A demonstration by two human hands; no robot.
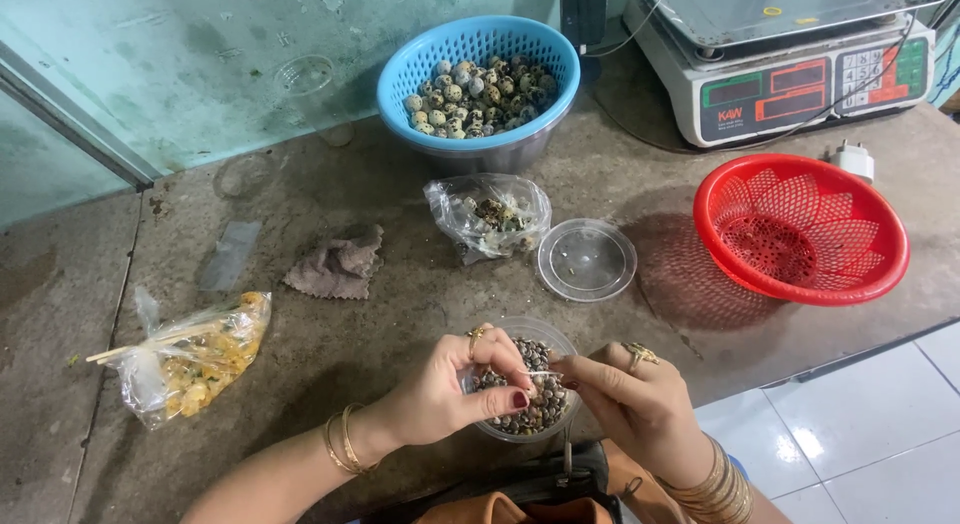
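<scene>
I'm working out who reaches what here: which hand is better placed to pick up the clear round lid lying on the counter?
Probably the right hand: the clear lid lies up and slightly right of the cup of small dark shells, nearer it than the left hand.

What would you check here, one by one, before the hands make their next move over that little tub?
1. Thin pick pinched between left hand and right hand: ok.
2. Clear tub of small dark snails sits flat on the counter under the hands: ok.
3. Tub's clear lid off and set aside, apart from the tub: ok.
4. Red basket lies wholly on the counter, near its edge: ok.
5. Whether a snail is held in the fingers: cannot tell.
6. Blue basket of speckled quail eggs stands clear of the hands: ok.
</scene>
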